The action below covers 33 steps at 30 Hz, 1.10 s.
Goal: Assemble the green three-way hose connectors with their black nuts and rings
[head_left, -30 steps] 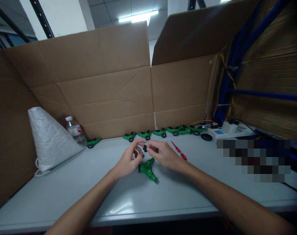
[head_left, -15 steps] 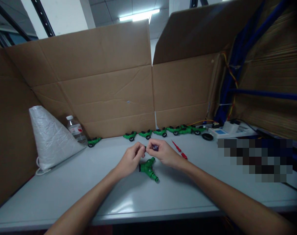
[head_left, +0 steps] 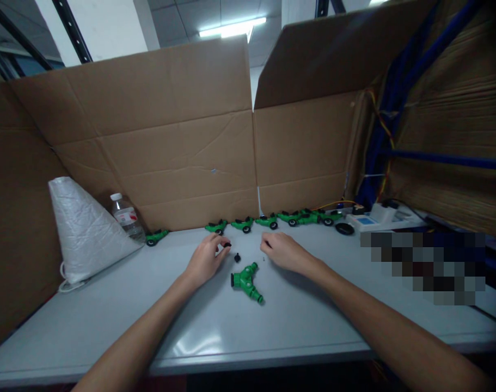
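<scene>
Left hand (head_left: 204, 260) with fingers clamped on small black part (head_left: 227, 245), right hand (head_left: 283, 253) curled — its grip unclear — green Y-shaped fitting (head_left: 246, 282) on counter (head_left: 305, 332).

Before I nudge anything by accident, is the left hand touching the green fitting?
Apart. The head view plainly shows a strip of bare table between the left hand and the green fitting.

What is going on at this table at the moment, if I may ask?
Someone is handling small parts bare-handed. The left hand holds a small black piece at its fingertips. The right hand is curled; whether it grips anything is unclear. Between them, another black part lies on the table, behind a green Y-shaped fitting.
</scene>
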Motion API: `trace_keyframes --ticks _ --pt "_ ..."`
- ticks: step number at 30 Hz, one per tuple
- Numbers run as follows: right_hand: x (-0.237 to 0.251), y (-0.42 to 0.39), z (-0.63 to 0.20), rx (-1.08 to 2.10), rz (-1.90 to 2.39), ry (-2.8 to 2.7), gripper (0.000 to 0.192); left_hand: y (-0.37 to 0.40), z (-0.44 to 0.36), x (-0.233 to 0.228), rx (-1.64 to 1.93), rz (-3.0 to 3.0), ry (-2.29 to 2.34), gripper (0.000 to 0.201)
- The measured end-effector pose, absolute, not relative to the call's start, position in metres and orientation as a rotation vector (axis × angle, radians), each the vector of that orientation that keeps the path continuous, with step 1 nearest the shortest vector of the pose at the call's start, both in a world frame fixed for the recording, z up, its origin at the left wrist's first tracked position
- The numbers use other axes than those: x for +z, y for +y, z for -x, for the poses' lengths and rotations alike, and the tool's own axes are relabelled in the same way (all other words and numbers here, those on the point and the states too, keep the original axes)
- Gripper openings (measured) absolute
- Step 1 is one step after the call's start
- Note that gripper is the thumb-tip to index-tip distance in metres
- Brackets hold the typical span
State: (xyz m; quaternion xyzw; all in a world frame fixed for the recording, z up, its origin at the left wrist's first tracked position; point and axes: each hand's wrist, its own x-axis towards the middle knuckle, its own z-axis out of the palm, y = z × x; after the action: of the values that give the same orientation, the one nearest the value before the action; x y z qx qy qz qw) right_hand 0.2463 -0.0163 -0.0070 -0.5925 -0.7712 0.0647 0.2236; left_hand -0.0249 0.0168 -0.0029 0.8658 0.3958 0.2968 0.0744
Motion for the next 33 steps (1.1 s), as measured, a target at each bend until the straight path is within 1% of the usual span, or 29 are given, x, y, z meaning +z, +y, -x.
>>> trace_keyframes --ticks 5,10,14,17,19,21,24,26,28,33 --pt "-0.018 -0.015 -0.249 0.157 1.708 -2.265 0.019 0.023 0.031 -0.013 0.727 -2.688 1.219 0.023" --pt "-0.02 -0.017 -0.247 0.17 1.729 -2.275 0.017 0.025 0.033 -0.014 0.657 -2.667 1.18 0.023" --pt "-0.017 -0.015 -0.246 0.164 1.765 -2.224 0.022 0.017 0.031 0.001 0.721 -2.624 1.108 0.032" --pt "-0.011 -0.014 -0.246 0.149 1.826 -2.124 0.027 0.003 0.025 0.017 0.796 -2.574 0.965 0.032" --pt "-0.008 -0.013 -0.246 0.138 1.87 -2.063 0.03 -0.008 0.019 0.023 0.728 -2.558 0.889 0.035" --pt "-0.006 -0.013 -0.246 0.127 1.908 -2.024 0.034 -0.017 0.013 0.024 0.61 -2.549 0.794 0.042" --pt "-0.007 -0.013 -0.245 0.114 1.969 -1.989 0.039 -0.024 0.007 0.02 0.47 -2.587 0.714 0.065" --pt "-0.01 -0.013 -0.246 0.114 2.011 -1.982 0.041 -0.026 0.005 0.016 0.42 -2.611 0.709 0.076" --pt "-0.013 -0.012 -0.247 0.129 2.043 -1.997 0.041 -0.027 0.004 0.015 0.395 -2.627 0.722 0.079" --pt "-0.017 -0.013 -0.25 0.16 2.102 -2.039 0.041 -0.027 0.003 0.015 0.403 -2.631 0.778 0.074"
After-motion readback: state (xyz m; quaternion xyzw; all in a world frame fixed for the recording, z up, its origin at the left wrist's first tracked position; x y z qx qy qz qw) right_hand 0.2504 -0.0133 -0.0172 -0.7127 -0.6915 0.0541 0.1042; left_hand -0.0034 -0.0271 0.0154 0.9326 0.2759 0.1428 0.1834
